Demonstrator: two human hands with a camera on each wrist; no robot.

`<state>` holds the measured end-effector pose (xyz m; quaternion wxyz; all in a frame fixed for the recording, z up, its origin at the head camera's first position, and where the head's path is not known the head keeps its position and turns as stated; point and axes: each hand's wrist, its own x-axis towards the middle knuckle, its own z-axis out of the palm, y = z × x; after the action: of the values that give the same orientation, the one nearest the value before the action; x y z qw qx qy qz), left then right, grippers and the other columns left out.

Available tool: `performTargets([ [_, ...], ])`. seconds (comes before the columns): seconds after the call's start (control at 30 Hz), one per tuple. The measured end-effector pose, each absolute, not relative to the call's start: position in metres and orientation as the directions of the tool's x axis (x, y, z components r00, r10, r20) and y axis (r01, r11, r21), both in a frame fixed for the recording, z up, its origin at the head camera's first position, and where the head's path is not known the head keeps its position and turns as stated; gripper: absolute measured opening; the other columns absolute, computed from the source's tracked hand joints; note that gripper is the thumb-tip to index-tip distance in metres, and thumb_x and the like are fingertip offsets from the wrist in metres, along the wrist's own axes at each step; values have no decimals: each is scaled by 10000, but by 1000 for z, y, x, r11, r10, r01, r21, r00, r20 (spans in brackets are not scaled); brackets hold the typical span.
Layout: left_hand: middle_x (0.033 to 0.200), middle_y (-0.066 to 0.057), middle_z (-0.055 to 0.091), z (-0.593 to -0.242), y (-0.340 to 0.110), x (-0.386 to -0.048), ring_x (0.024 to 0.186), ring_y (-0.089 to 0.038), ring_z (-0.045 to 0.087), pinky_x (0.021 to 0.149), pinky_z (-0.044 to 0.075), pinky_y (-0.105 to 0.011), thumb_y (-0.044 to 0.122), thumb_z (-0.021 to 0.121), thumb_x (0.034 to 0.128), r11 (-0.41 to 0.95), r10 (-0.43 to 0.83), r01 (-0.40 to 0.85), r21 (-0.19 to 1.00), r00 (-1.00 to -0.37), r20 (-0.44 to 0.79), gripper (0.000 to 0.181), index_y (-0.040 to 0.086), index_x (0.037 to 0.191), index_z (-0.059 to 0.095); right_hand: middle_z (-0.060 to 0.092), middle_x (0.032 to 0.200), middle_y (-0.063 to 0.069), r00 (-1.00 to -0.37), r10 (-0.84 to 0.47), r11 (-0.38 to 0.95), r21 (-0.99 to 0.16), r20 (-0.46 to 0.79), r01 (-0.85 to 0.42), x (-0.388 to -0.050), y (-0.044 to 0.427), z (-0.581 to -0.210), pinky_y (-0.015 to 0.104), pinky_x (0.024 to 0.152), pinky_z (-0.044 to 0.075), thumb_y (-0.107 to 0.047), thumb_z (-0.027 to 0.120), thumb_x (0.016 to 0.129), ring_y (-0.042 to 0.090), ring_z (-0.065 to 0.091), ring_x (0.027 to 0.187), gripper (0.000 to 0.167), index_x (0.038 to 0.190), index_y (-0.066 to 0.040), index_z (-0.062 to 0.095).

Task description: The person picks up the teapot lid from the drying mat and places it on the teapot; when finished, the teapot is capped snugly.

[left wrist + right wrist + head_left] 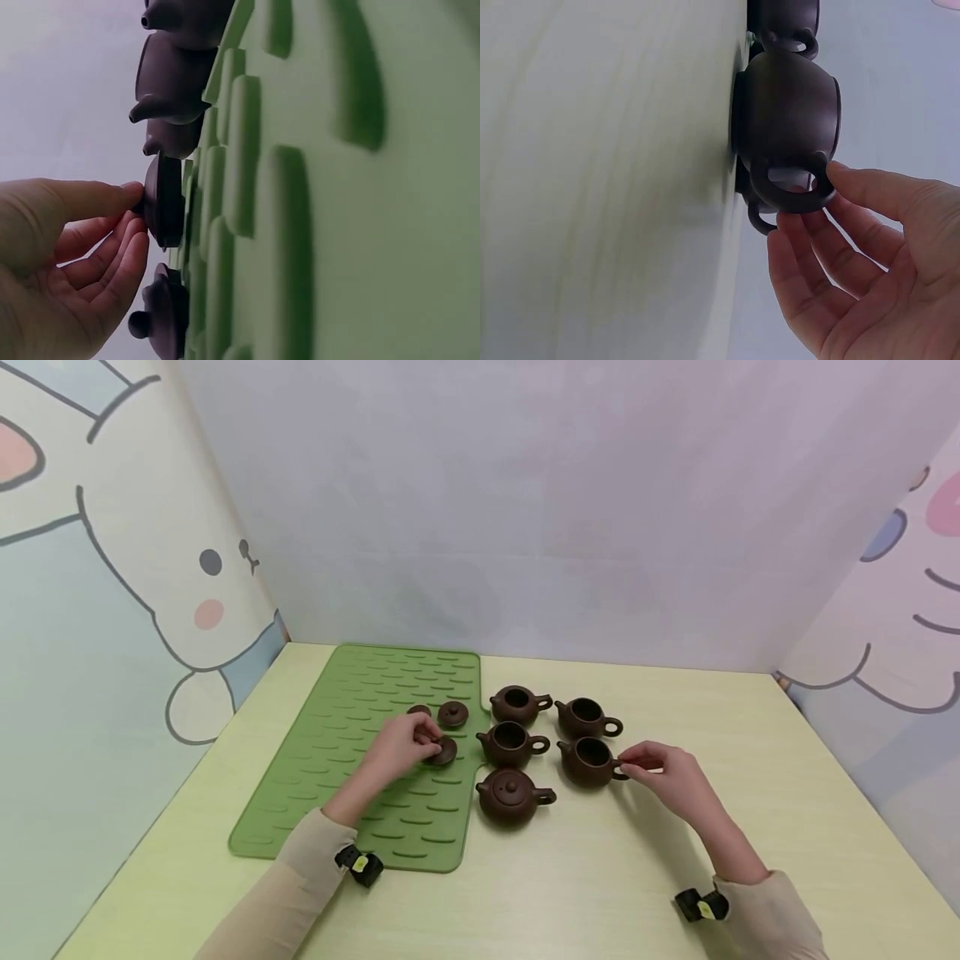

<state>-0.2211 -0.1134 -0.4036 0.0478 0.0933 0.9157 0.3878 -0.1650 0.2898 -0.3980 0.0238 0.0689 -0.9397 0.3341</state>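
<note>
My left hand (401,745) pinches the knob of a dark brown teapot lid (445,752) just over the green mat; in the left wrist view that lid (163,201) stands near the mat's ridges. Beyond it lies a second lid (453,714), and a third lid (418,710) is partly hidden behind the hand. With thumb and fingers my right hand (667,772) grips the handle of a lidless teapot (588,762), whose spout points left. The right wrist view shows this teapot (791,109) with the fingers at its handle.
A lidded teapot (508,797) stands nearest. Behind it are open teapots: one in the middle (508,744), one at the back left (516,703) and one at the back right (583,718). The green ridged mat (315,777) covers the table's left part. Pale wood table (585,893) surrounds it.
</note>
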Motion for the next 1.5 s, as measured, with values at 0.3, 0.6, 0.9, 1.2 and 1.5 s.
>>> performTargets([
  [0.3,991,-66,715,-383,-106,-216,902,-174,679,788,580,-317,102,745,888,670,228,178,720,-973,28,119,96,992,685,764,978,31,-990,-118,758,-637,77,-139,-167,289,-400,238,727,504,-239,722,922,83,666,884,155,1029,-128,743],
  [0.6,981,-69,723,-372,-91,-215,897,-168,688,779,582,-288,102,747,886,656,283,246,713,-957,69,125,84,992,682,758,947,27,-991,-116,739,-661,62,-128,-172,289,-406,233,720,487,-247,737,908,-15,635,829,171,1020,-118,733],
  [0.9,983,-49,723,-360,-71,-214,911,-166,685,782,584,-281,115,747,890,633,311,270,726,-947,80,128,106,1004,690,757,926,28,-991,-112,740,-661,66,-128,-173,286,-405,230,711,490,-205,736,904,-6,639,815,126,989,-112,731],
  [1.2,954,-40,713,-356,-49,-217,866,-143,670,759,571,-263,98,752,883,586,358,312,748,-928,107,115,107,977,686,763,903,63,-992,-108,719,-685,60,-120,-173,283,-403,224,669,488,-166,743,896,51,659,791,119,972,-75,740],
  [1.5,953,-46,711,-352,-26,-219,877,-149,670,767,566,-256,102,740,896,560,414,346,753,-904,107,106,100,984,681,763,893,66,-994,-100,720,-686,52,-108,-174,283,-401,231,659,490,-160,746,892,99,660,792,115,964,-70,750],
])
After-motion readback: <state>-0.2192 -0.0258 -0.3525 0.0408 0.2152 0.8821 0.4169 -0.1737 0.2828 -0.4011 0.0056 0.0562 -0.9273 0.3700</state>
